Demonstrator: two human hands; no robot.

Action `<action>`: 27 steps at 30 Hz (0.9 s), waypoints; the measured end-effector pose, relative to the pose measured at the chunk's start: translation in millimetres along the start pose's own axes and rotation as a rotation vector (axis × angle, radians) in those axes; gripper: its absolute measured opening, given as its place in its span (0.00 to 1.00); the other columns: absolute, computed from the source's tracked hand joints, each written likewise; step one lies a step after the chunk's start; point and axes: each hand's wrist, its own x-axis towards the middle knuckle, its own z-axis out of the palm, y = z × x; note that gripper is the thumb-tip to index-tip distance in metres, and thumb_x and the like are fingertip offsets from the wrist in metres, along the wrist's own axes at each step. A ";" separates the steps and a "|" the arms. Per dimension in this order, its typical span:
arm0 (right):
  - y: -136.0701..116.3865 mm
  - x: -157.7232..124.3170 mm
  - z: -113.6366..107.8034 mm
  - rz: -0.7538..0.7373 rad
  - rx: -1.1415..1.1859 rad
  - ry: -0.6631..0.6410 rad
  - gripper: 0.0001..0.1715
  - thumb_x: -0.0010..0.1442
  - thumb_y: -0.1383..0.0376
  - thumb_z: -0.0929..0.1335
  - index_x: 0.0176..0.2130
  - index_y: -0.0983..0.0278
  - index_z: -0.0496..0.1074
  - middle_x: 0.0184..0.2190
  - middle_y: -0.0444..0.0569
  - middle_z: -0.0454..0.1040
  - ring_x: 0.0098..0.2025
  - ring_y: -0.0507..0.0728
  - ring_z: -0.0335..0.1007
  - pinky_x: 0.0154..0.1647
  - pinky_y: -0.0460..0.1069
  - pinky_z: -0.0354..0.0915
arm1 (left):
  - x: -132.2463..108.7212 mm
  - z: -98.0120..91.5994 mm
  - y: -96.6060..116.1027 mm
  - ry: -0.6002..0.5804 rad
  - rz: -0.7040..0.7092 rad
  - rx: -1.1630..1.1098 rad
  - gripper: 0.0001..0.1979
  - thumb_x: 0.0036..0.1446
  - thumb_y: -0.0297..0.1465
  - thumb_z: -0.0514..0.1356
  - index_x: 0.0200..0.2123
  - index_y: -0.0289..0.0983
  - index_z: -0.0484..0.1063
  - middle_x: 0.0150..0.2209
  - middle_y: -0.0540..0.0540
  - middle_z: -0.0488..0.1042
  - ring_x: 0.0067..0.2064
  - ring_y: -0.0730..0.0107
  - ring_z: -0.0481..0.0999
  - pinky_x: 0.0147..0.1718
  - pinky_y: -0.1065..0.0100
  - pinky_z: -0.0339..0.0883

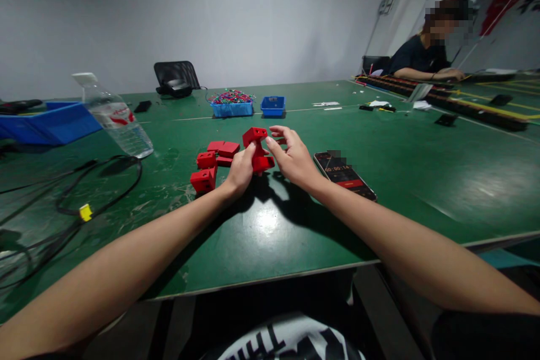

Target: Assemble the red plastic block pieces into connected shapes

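My left hand [242, 167] is closed on a red block-like part [260, 164], which has small round holes in its upper end and is held just above the green table. Close on the right side of that part is my right hand [291, 153], its fingers apart and curved; the thumb comes near the red part, and I cannot make out whether it touches. Left of my left hand lie several more red blocks [204, 179] of similar make, some with holes and some flat-sided.
A phone [343, 175] showing a timer lies right of my right hand. Farther back stand a blue bin [232, 109] of small colourful pieces and a small blue bin [273, 107]. On the left are a tilted water bottle [116, 115] and black cables [99, 211]. Another person [422, 59] sits far right.
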 end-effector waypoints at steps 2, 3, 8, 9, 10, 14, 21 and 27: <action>4.1 0.5 2.6 0.115 0.117 -0.055 0.19 0.63 0.56 0.69 0.51 0.61 0.71 0.47 0.52 0.75 0.45 0.55 0.73 0.47 0.50 0.69 | -2.6 1.0 2.5 -0.057 0.006 0.016 0.27 0.58 0.55 0.53 0.24 0.37 0.70 0.17 0.49 0.68 0.20 0.71 0.66 0.22 0.68 0.60; 5.2 0.8 3.5 0.161 0.172 -0.087 0.19 0.63 0.55 0.69 0.51 0.61 0.71 0.46 0.50 0.76 0.44 0.54 0.74 0.46 0.49 0.70 | -3.6 1.3 3.5 -0.091 0.000 0.019 0.27 0.58 0.54 0.53 0.23 0.37 0.70 0.17 0.48 0.68 0.20 0.70 0.66 0.23 0.68 0.61; 5.3 2.1 5.2 0.234 0.312 -0.161 0.14 0.62 0.55 0.70 0.42 0.62 0.73 0.34 0.43 0.78 0.35 0.50 0.74 0.37 0.44 0.68 | -6.5 1.5 3.7 -0.141 0.009 0.068 0.28 0.57 0.55 0.53 0.24 0.35 0.72 0.20 0.48 0.71 0.25 0.68 0.67 0.27 0.67 0.62; 5.3 2.3 5.2 0.253 0.333 -0.169 0.14 0.61 0.55 0.70 0.41 0.62 0.73 0.32 0.43 0.78 0.34 0.50 0.74 0.36 0.44 0.68 | -7.1 1.7 3.4 -0.127 0.031 0.108 0.28 0.57 0.55 0.53 0.24 0.36 0.72 0.20 0.48 0.71 0.25 0.68 0.67 0.28 0.67 0.61; 5.6 2.5 5.3 0.274 0.352 -0.175 0.15 0.60 0.54 0.71 0.41 0.62 0.72 0.31 0.42 0.77 0.33 0.51 0.74 0.35 0.44 0.68 | -7.7 2.0 3.4 -0.107 0.054 0.160 0.29 0.57 0.55 0.53 0.23 0.36 0.71 0.21 0.48 0.71 0.26 0.68 0.67 0.28 0.66 0.60; 9.2 3.8 5.7 0.338 0.378 -0.134 0.21 0.58 0.50 0.71 0.43 0.62 0.70 0.30 0.42 0.75 0.31 0.51 0.73 0.32 0.45 0.69 | -5.8 -0.9 8.7 -0.016 0.104 0.380 0.29 0.61 0.53 0.48 0.20 0.37 0.68 0.22 0.47 0.71 0.28 0.65 0.68 0.31 0.65 0.61; 13.1 6.0 6.2 0.404 0.367 -0.046 0.22 0.59 0.49 0.71 0.44 0.61 0.67 0.32 0.42 0.73 0.31 0.51 0.71 0.31 0.46 0.68 | 1.4 -20.7 24.4 0.291 0.285 1.019 0.16 0.61 0.31 0.49 0.44 0.35 0.74 0.51 0.37 0.75 0.58 0.51 0.69 0.57 0.52 0.62; 11.1 3.7 7.6 0.392 0.375 -0.046 0.22 0.58 0.50 0.72 0.45 0.61 0.68 0.33 0.43 0.72 0.31 0.51 0.71 0.31 0.46 0.68 | -9.7 -17.3 14.5 -0.009 0.278 1.568 0.31 0.62 0.37 0.55 0.65 0.27 0.61 0.70 0.27 0.54 0.73 0.35 0.45 0.67 0.43 0.44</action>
